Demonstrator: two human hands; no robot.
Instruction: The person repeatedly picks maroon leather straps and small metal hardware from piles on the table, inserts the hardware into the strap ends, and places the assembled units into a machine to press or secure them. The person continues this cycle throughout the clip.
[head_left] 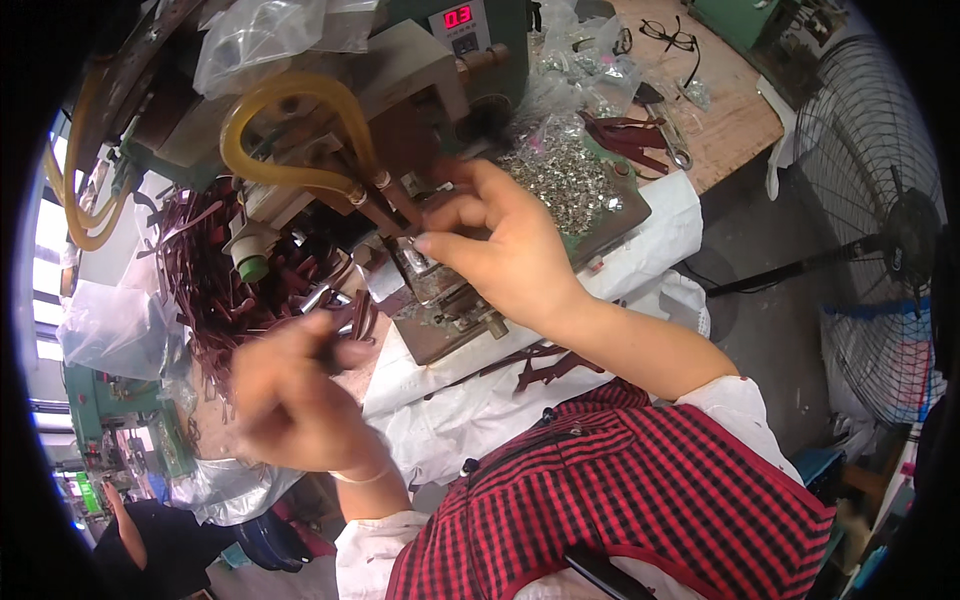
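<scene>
My right hand reaches in at the work point of a bench machine with a yellow looped hose. Its thumb and index finger are pinched close together beside a small metal block; whatever they hold is too small to make out. Blurred by motion, my left hand hovers over the near left edge of the bench, and its fingers cannot be read. Just beyond it lies a heap of dark red-brown strips. Small shiny metal pieces are piled to the right of the machine.
White sheeting covers the bench's front. Eyeglasses, more brown strips and clear plastic bags lie around the machine. A large black fan stands at right. Another person is at lower left.
</scene>
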